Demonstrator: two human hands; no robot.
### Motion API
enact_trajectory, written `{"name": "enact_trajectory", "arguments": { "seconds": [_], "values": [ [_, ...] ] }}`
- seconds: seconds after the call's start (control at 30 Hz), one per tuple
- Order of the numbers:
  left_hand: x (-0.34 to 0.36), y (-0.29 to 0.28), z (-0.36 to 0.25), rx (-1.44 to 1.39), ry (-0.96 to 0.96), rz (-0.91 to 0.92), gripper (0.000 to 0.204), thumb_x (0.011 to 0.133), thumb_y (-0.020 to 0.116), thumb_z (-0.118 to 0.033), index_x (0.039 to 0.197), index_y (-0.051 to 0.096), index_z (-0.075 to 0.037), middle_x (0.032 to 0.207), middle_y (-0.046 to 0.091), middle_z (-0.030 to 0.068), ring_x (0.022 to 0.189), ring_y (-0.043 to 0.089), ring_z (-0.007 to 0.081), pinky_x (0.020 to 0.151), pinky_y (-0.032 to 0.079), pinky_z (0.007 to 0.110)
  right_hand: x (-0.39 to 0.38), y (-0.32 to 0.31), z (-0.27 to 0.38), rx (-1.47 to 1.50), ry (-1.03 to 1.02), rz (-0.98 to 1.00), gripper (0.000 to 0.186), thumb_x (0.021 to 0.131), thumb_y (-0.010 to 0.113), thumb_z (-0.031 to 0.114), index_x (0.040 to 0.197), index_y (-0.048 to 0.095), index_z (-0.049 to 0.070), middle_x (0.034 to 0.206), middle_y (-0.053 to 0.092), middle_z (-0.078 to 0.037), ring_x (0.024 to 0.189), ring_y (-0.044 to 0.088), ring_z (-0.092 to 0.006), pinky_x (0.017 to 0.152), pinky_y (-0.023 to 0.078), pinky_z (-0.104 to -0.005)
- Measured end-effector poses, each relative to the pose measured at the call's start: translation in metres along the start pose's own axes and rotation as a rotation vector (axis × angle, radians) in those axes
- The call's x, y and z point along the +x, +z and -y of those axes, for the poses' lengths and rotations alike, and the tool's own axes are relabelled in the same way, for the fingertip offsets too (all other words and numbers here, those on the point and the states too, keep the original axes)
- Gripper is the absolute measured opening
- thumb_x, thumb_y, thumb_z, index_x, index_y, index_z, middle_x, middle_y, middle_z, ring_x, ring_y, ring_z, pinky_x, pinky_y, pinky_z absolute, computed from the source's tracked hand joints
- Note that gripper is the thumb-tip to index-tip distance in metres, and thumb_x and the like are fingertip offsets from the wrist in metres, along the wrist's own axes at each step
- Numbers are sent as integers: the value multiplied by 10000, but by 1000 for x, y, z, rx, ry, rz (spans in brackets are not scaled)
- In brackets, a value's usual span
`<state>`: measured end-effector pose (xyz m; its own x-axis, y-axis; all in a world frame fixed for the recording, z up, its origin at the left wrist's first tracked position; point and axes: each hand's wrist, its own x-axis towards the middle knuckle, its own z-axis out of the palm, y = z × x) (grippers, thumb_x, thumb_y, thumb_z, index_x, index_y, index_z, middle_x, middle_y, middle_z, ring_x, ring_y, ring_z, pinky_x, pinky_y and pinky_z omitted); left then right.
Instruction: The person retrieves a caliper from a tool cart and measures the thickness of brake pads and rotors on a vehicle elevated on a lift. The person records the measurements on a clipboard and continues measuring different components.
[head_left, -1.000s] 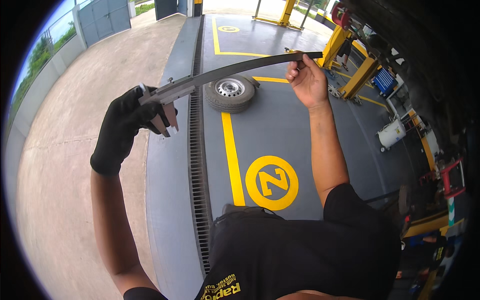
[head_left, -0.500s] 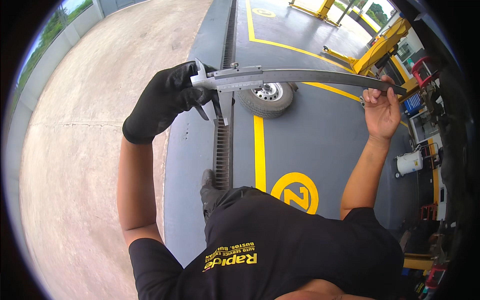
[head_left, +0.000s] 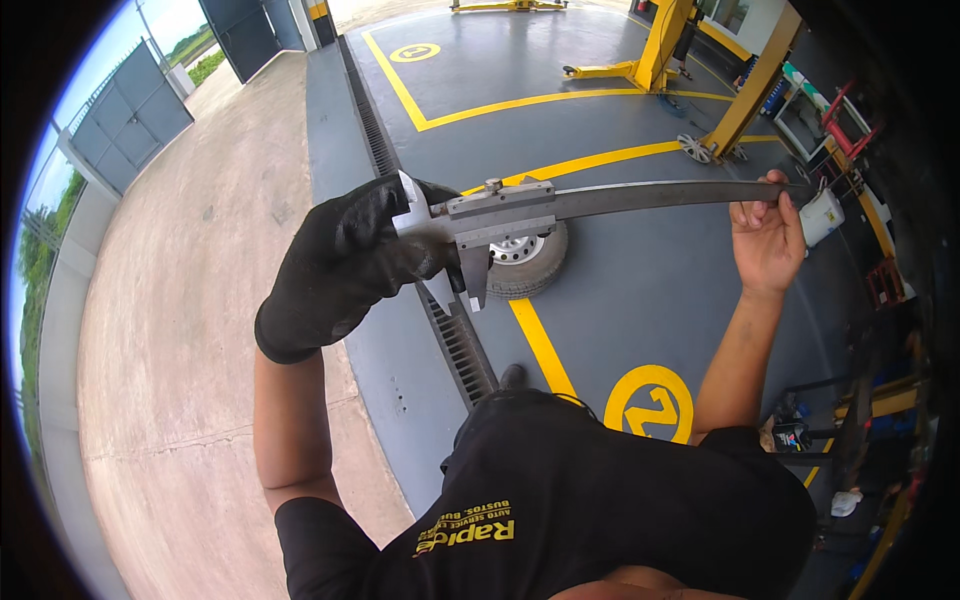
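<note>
A steel vernier caliper (head_left: pixel 640 200) is held up level in front of my chest, between both hands. My left hand (head_left: pixel 350 262), in a black work glove, is closed around its jaw end. The glove's fingers partly cover the jaws, so I cannot tell how far apart they stand. The caliper's slider (head_left: pixel 503 212) sits close to the left hand, with a small screw on top. At the far tip of the beam, my bare right hand (head_left: pixel 768 235) pinches it between thumb and fingers.
Beyond the caliper a wheel with a tyre (head_left: pixel 545 265) lies on the grey floor. A drain grate (head_left: pixel 455 345) runs along the floor beside a concrete strip (head_left: pixel 200 300). A yellow lift post (head_left: pixel 665 45) stands at the back right, a white container (head_left: pixel 822 218) near my right hand.
The whole view has swung, bringing a gate into sight at the far left. Both hands appear slightly lower in the picture, still holding the caliper the same way.
</note>
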<state>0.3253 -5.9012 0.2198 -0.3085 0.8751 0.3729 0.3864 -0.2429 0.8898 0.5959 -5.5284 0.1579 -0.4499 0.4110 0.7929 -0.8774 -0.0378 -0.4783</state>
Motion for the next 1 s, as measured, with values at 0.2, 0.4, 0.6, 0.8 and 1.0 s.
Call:
{"name": "enact_trajectory", "arguments": {
  "seconds": [0.2, 0.4, 0.6, 0.8, 1.0],
  "values": [
    [24, -37, 37, 32, 88, 32, 540, 864, 816, -276, 1250, 628, 52, 1022, 679, 53, 860, 603, 87, 725, 488, 216, -13, 2, -40, -53, -81, -31, 343, 1070, 435, 220, 1297, 567, 0, 845, 595, -51, 754, 478, -129, 752, 386, -312],
    [48, -67, 74, 37, 128, 94, 620, 847, 850, -378, 1237, 632, 52, 986, 680, 45, 821, 586, 84, 714, 469, 216, -37, 5, -82, -97, -159, -99, 339, 1071, 433, 209, 1299, 565, -5, 828, 597, -54, 753, 485, -128, 751, 384, -318],
    [89, -114, 122, 16, 109, 203, 547, 866, 831, -312, 1225, 629, 48, 916, 682, 38, 782, 555, 70, 676, 436, 205, -45, -1, -147, -130, -216, -160, 331, 1069, 434, 195, 1295, 569, -5, 812, 594, -57, 745, 489, -134, 749, 386, -325],
    [159, -157, 187, -43, 138, 383, 398, 893, 725, -59, 1255, 617, 67, 977, 662, 45, 833, 554, 77, 741, 459, 226, -50, -7, -196, -204, -262, -245, 328, 1062, 455, 196, 1283, 592, -5, 834, 626, -65, 756, 519, -141, 748, 403, -325],
    [229, -147, 200, 275, 448, 201, 368, 1030, 590, -208, 1249, 613, 88, 930, 691, 92, 778, 618, 93, 584, 442, 205, -30, -7, -202, -281, -325, -345, 305, 1051, 493, 183, 1247, 629, -7, 884, 661, -103, 777, 569, -164, 747, 464, -330]
  ]
}}
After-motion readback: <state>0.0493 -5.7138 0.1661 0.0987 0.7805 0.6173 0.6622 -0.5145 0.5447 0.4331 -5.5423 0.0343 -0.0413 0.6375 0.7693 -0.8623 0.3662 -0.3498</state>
